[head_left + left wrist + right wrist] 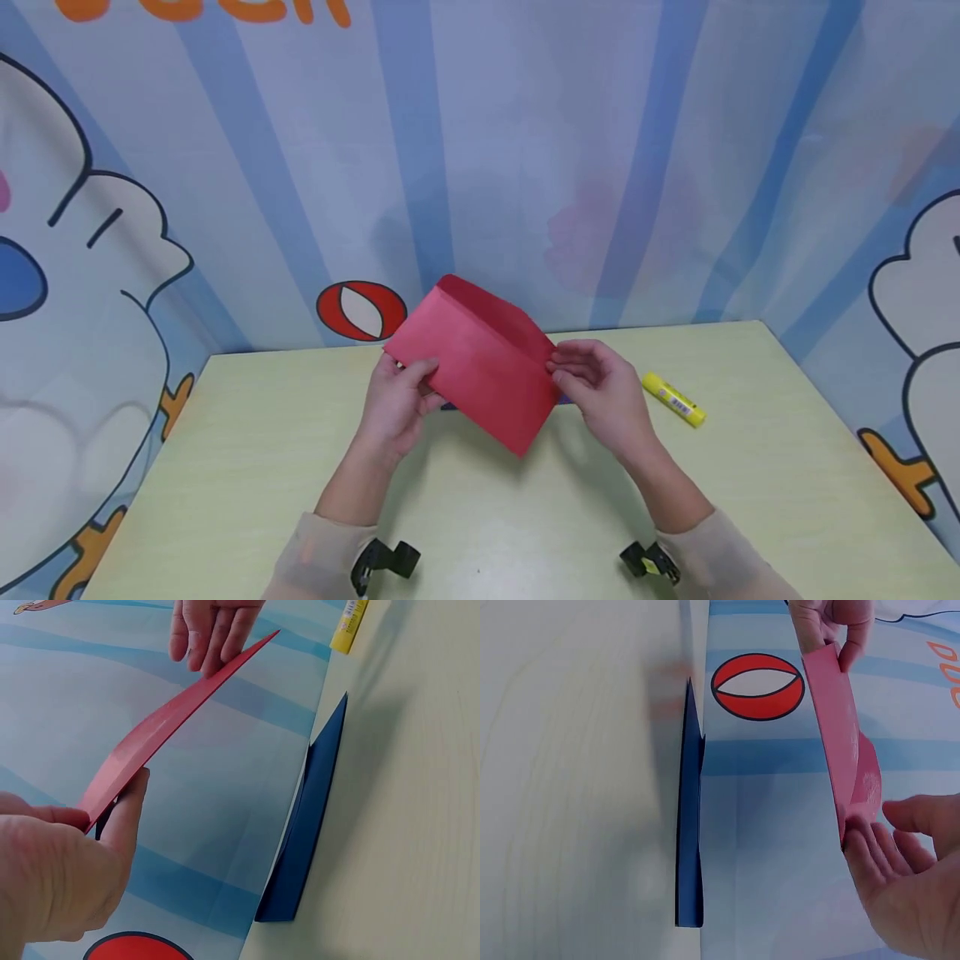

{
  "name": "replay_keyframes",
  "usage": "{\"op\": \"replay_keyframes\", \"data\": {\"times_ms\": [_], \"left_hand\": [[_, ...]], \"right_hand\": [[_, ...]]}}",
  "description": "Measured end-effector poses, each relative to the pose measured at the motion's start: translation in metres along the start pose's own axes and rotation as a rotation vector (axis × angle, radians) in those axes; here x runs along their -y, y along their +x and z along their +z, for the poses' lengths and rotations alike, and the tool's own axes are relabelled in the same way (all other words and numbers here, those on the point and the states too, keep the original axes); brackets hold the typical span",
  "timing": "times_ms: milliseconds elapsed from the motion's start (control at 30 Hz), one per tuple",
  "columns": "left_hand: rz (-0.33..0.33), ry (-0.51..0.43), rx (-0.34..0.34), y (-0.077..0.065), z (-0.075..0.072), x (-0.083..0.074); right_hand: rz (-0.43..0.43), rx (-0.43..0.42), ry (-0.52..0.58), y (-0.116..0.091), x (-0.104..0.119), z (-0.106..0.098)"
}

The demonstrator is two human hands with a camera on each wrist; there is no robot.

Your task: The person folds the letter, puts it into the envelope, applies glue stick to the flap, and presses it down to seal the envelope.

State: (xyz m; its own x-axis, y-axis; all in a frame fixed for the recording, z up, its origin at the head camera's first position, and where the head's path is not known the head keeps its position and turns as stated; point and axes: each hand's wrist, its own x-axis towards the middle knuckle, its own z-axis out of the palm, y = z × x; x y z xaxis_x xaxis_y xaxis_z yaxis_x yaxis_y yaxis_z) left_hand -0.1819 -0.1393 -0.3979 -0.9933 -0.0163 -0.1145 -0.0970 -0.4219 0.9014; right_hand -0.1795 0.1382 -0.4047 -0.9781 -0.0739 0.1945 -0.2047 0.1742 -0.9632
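A red paper envelope (487,367) with its flap (498,312) raised is held tilted above the table. My left hand (397,400) pinches its left corner, thumb on the front and fingers behind. At the opposite end, my right hand (600,387) touches the edge with its fingertips. In the right wrist view the right thumb (907,814) stands apart from the paper. Edge-on, the envelope (150,735) looks slightly bowed in the left wrist view. Below it a dark blue envelope-like paper (300,832) lies on the table, mostly hidden from the head view.
A yellow glue stick (673,400) lies on the pale table (750,467), right of my right hand. Behind the table's far edge rises a blue striped backdrop (510,167) with cartoon figures, which also covers both sides.
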Motion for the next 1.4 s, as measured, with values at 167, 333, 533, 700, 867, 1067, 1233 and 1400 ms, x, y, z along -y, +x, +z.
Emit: {"op": "replay_keyframes", "data": {"times_ms": [167, 333, 533, 700, 867, 1067, 1233, 1400], "left_hand": [[0.044, -0.056, -0.021, -0.002, 0.002, 0.000], [0.060, -0.106, -0.024, -0.004, 0.005, 0.001], [0.050, -0.127, -0.014, -0.005, 0.007, 0.004], [0.030, -0.101, -0.048, -0.004, 0.005, 0.002], [0.036, -0.005, -0.117, -0.001, -0.001, -0.005], [0.040, 0.195, -0.183, 0.004, -0.010, -0.008], [0.027, 0.398, -0.191, 0.005, -0.015, -0.006], [0.004, 0.608, -0.185, 0.004, -0.022, -0.004]], "right_hand": [[0.055, -0.107, -0.058, 0.001, -0.002, -0.002], [0.223, -0.008, 0.070, 0.001, -0.001, -0.003], [0.282, 0.102, 0.240, 0.003, -0.006, -0.004], [0.264, 0.101, 0.237, 0.005, -0.009, -0.007], [0.262, 0.096, 0.193, 0.007, -0.009, -0.011], [0.277, 0.100, 0.142, 0.009, -0.009, -0.015], [0.288, 0.086, 0.057, 0.011, -0.010, -0.018], [0.288, 0.072, -0.029, 0.013, -0.013, -0.023]]}}
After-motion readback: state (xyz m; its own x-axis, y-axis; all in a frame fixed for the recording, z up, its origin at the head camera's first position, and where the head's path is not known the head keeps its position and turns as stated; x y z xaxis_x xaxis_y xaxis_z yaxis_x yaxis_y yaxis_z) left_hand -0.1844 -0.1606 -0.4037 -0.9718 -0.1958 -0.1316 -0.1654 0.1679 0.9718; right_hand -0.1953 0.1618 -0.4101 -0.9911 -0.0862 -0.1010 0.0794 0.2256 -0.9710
